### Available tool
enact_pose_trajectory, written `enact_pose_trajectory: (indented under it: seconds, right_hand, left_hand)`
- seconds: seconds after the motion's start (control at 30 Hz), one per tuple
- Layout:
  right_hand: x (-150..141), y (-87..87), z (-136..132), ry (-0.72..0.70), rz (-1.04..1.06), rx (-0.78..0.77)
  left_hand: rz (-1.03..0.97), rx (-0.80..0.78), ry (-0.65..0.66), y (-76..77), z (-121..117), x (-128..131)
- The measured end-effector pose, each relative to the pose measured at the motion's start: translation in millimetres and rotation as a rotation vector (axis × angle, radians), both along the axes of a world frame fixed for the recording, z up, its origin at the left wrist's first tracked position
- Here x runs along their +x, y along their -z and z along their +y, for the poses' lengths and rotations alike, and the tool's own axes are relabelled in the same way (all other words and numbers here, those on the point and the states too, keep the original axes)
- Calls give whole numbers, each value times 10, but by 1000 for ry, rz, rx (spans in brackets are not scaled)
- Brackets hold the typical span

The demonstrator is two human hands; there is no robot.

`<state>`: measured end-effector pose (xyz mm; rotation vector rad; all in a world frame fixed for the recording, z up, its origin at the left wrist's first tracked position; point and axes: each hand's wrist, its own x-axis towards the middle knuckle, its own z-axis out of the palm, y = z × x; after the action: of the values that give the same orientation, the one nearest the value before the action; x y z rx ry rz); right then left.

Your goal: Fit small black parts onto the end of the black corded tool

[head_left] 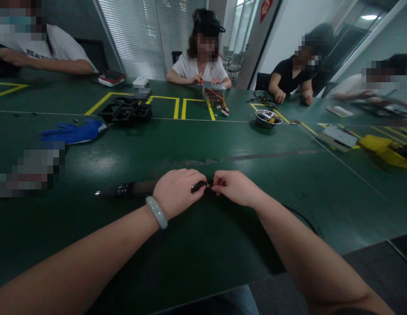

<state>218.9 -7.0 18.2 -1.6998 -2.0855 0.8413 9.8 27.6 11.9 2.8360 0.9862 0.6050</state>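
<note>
A dark electric screwdriver (124,190) lies along the green table, its metal tip pointing left. My left hand (180,188), with a pale bangle on the wrist, is closed over its rear part. The black tail end (198,186) sticks out between thumb and fingers. Facing it, my right hand (234,186) pinches a small connector (208,185) right at that tail end. The fingertips mostly hide the connector, and I cannot tell whether it is seated. A black cable (303,215) shows beyond my right forearm.
A blue glove (74,132) and black plastic frames (126,110) lie at left. A metal bowl of small parts (268,118) stands farther back. Yellow cloth (385,148) and a grey panel (338,138) are at right. Several co-workers sit across the table (177,148).
</note>
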Motion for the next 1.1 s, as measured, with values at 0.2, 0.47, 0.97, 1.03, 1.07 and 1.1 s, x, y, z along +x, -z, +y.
enact_pose_trajectory:
  seconds: [0.2, 0.47, 0.97, 1.03, 1.07, 1.1]
  right_hand:
    - [27, 90, 43, 34, 102, -84]
    - [36, 106, 59, 40, 237, -125]
    - [23, 126, 61, 63, 267, -97]
    - [12, 124, 60, 56, 282, -93]
    - [1, 122, 59, 57, 287, -90]
    - [-13, 121, 56, 61, 289, -88]
  left_hand:
    - [-18, -26, -12, 7, 3, -3]
    - [-28, -25, -31, -3, 6, 2]
    - [-52, -17, -29, 9, 4, 2]
    - [-59, -16, -30, 21, 12, 3]
    - [-62, -18, -32, 26, 16, 4]
    - [-64, -20, -34, 31, 20, 4]
